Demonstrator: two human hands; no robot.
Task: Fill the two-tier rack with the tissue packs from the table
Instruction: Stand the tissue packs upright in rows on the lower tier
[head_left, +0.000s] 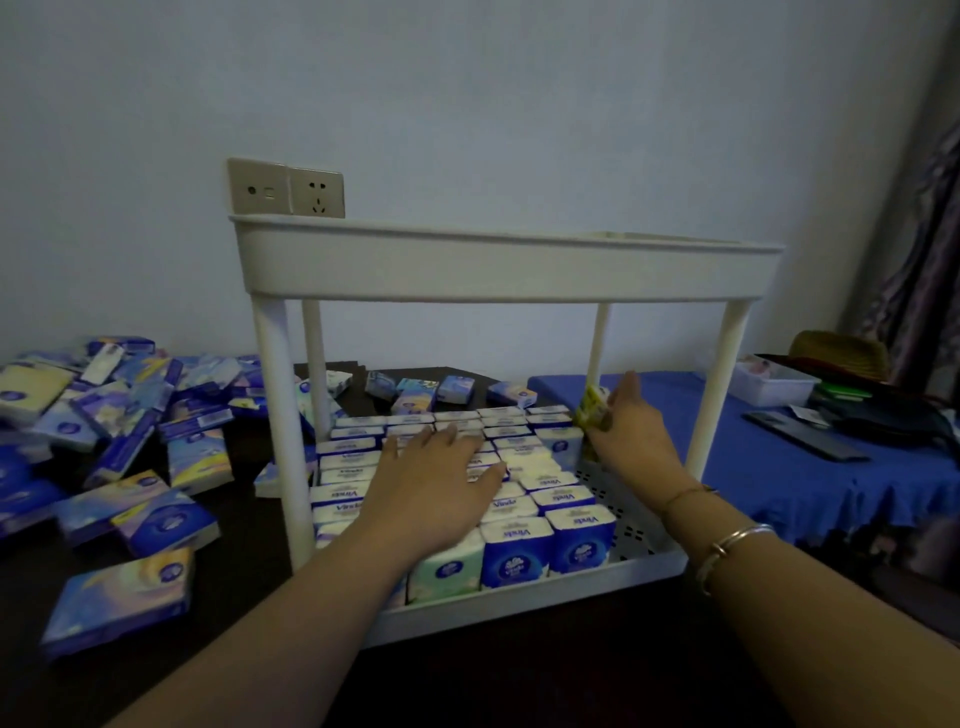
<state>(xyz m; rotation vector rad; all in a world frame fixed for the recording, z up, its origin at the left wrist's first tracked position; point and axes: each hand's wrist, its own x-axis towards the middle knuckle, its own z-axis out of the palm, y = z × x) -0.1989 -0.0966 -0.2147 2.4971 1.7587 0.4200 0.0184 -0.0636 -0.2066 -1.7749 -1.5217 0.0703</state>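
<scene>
A white two-tier rack (498, 265) stands on the dark table. Its lower tier (524, 597) holds several rows of upright tissue packs (514, 553), with a bare strip along its right side. My left hand (441, 478) lies flat with straight fingers on top of the packed rows. My right hand (626, 423) reaches in from the right and grips a yellow tissue pack (592, 408) at the far right end of the rows. From this angle the upper tier's inside is hidden. Loose tissue packs (130, 441) lie heaped on the table to the left.
More loose packs (415, 389) lie behind the rack. A blue cloth (810, 467) covers a surface to the right, carrying a white box (769, 387), a straw hat (836, 353) and a dark flat device (805, 436). A wall socket (285, 189) sits behind the rack.
</scene>
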